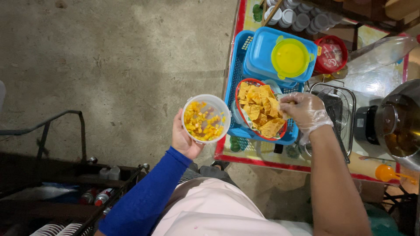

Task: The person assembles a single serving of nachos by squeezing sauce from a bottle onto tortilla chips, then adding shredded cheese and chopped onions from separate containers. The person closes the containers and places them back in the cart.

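My left hand, in a blue sleeve, holds a clear round plastic cup filled with small yellow and orange food pieces, out over the concrete floor beside the table. My right hand, in a thin clear glove, reaches into a red bowl of golden fried chips and has its fingers closed on chips at the bowl's right edge. The bowl rests in a blue plastic basket.
Blue lidded boxes with a yellow-green lid sit in the basket's far part. A red tub, a wire fry basket and a metal pot of oil stand to the right. A dark rack is at lower left.
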